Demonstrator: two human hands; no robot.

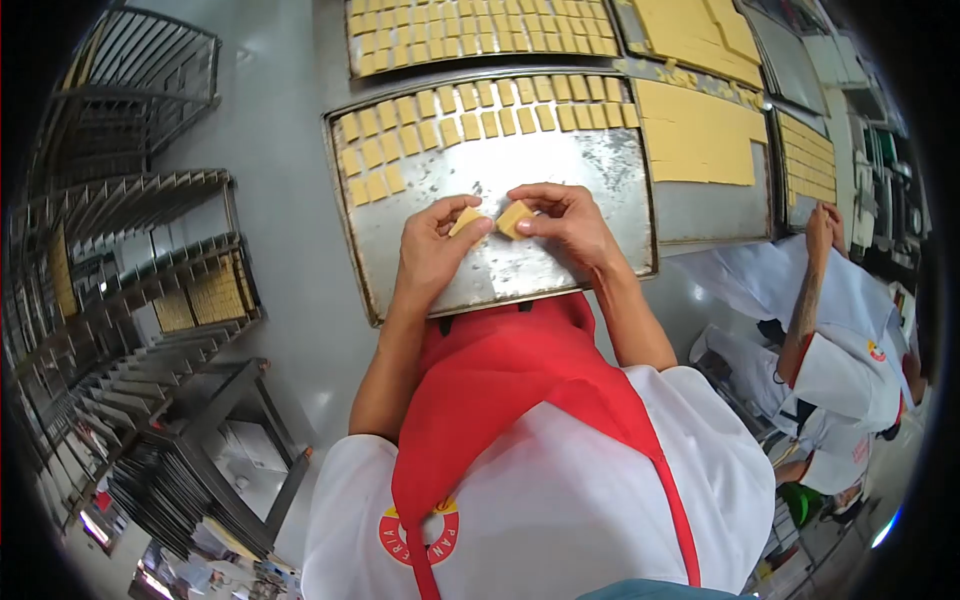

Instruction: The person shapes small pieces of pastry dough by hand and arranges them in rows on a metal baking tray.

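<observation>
Over a metal baking tray [420, 270], my left hand [436, 245] pinches a yellow piece of dough [465, 220] between thumb and fingers. My right hand [568, 228] grips another dough piece [515, 218], thicker-looking and perhaps a small stack; I cannot tell how many pieces it has. The two hands are close together but apart. Rows of small dough rectangles [470, 97] lie along the tray's far side, with a few more down its left edge.
Beyond stands another tray of dough rectangles [480, 28]. To the right are large dough sheets [695, 130] on trays, and a co-worker's arm [812, 290] reaching over a tray of cut pieces [805, 160]. Metal racks [130, 270] holding trays stand at the left.
</observation>
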